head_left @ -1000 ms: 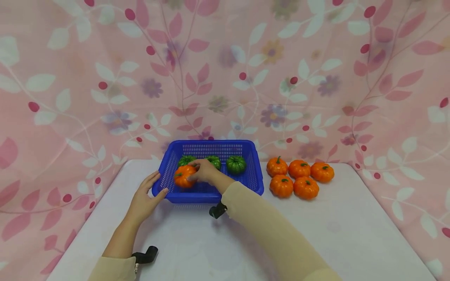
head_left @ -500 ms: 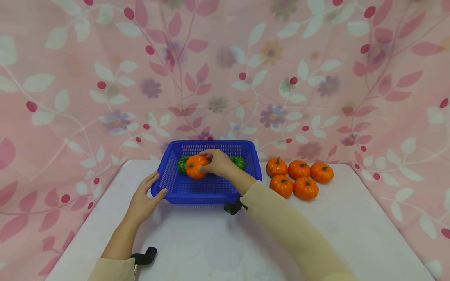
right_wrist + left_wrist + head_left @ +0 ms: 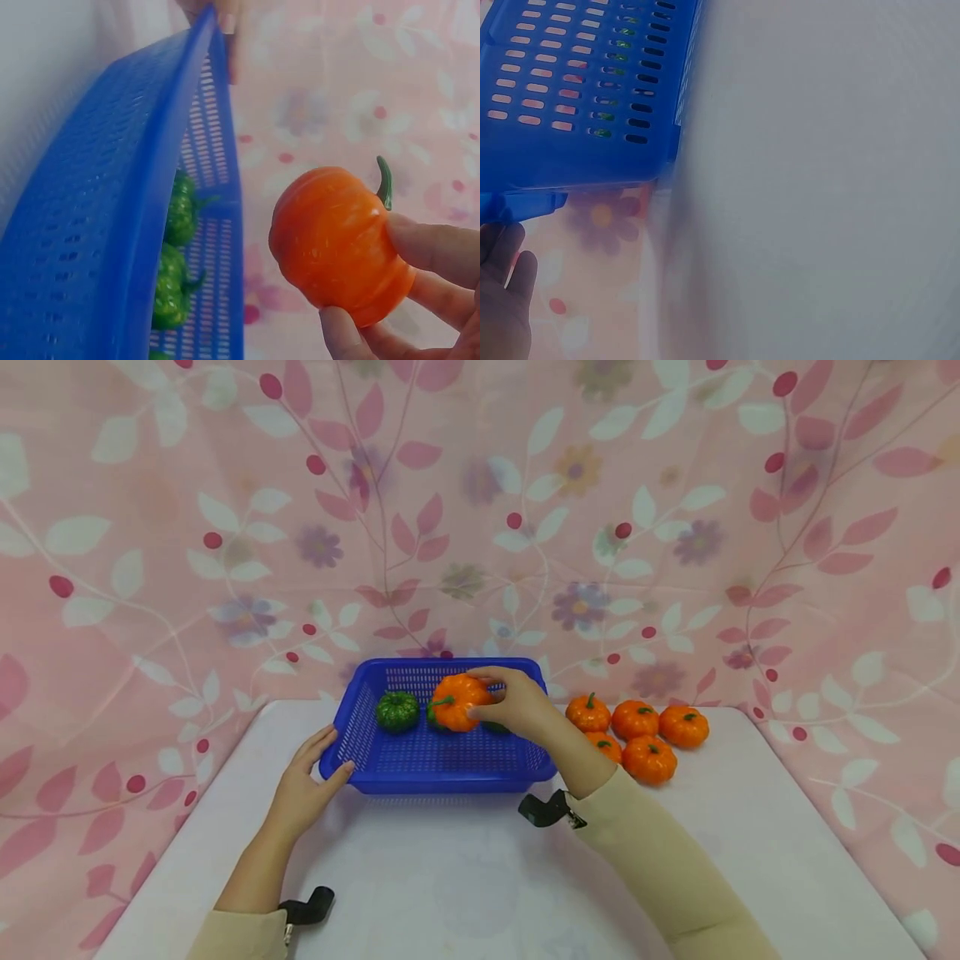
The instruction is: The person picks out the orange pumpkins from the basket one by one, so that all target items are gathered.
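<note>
My right hand (image 3: 517, 700) pinches an orange pumpkin (image 3: 456, 702) between thumb and fingers, above the blue plastic basket (image 3: 450, 783). In the right wrist view the pumpkin (image 3: 330, 240) shows its green stem and ribbed side, raised past the basket rim (image 3: 142, 172). My left hand (image 3: 303, 789) lies at the basket's left front corner, fingers extended along the rim. Inside the basket sit green pumpkins: one (image 3: 397, 712) in plain sight at left, the others partly hidden behind the held pumpkin and my right hand. In the left wrist view, fingers (image 3: 523, 277) show just under the rim.
Right of the basket, several orange pumpkins (image 3: 651, 760) stand in two rows on the white table (image 3: 450, 877). My right forearm partly covers the nearest one (image 3: 606, 746). Behind the table hangs a pink floral cloth (image 3: 480, 510).
My right hand has lifted the orange pumpkin from the basket's left part and carried it to the right. The left green pumpkin is uncovered now. My left hand stays at the rim.
</note>
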Available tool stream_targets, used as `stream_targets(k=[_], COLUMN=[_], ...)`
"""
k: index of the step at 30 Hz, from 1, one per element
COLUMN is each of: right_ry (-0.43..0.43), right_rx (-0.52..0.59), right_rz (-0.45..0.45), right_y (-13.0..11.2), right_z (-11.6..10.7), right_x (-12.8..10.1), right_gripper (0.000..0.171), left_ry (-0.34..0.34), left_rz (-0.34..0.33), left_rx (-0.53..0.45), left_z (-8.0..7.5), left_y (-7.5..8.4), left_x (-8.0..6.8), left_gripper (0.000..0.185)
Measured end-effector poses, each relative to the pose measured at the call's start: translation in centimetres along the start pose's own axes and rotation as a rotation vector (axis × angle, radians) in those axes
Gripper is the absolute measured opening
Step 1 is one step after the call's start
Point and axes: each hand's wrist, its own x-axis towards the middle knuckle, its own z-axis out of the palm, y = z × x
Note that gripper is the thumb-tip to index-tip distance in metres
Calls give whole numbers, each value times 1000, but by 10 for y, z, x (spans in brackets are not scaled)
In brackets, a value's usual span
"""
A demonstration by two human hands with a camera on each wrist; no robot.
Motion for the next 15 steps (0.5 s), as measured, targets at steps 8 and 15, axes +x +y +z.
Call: stream_targets(k=[8,15], right_ry=[54,119], right_rx=[-10,17], right_rz=[37,94], right_y=[22,47], right_z=[-27,-56], right_x=[-29,-63], right_gripper=[60,63], left_ry=[-9,-17], left_rz=[-5,-25], left_rx=[0,0], left_z=[0,-2], left_y=[0,5], left_x=[0,-1], left_gripper=[69,69])
